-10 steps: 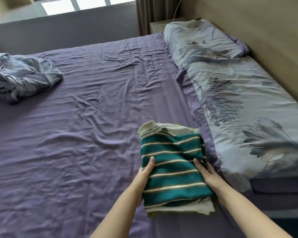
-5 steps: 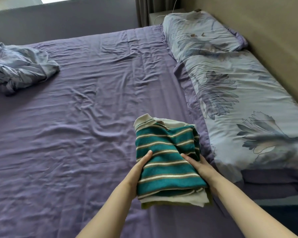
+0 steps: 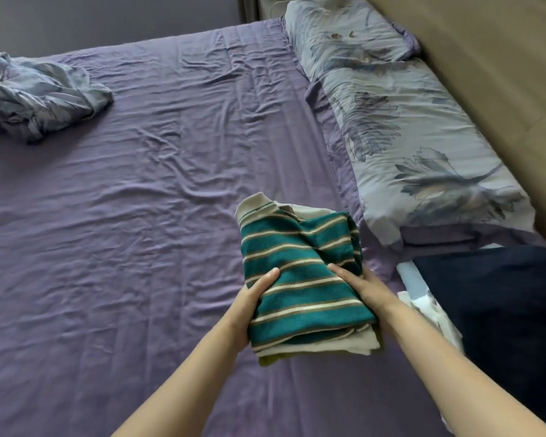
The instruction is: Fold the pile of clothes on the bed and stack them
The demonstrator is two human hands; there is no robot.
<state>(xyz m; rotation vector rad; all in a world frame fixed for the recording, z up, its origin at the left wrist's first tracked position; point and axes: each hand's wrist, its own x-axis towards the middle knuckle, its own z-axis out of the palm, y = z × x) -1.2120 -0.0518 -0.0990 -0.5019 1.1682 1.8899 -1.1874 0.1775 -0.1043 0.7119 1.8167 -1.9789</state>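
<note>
- Left hand (image 3: 249,305) and right hand (image 3: 364,290) grip opposite sides of the folded striped top (image 3: 303,279), thumbs on top; a yellow-green layer shows underneath.
- Bundle appears lifted just above the purple bed (image 3: 139,247), beside the pillows (image 3: 407,137).
- Step judged: carrying folded stack; next, a level set-down.
- Crumpled cloth (image 3: 35,96) lies far left.

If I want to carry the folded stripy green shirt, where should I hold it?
Probably by its two long side edges, one hand from each side, as the left hand and right hand do now. The striped shirt is a soft folded bundle; thumbs on top and fingers underneath should keep its layers together.
</note>
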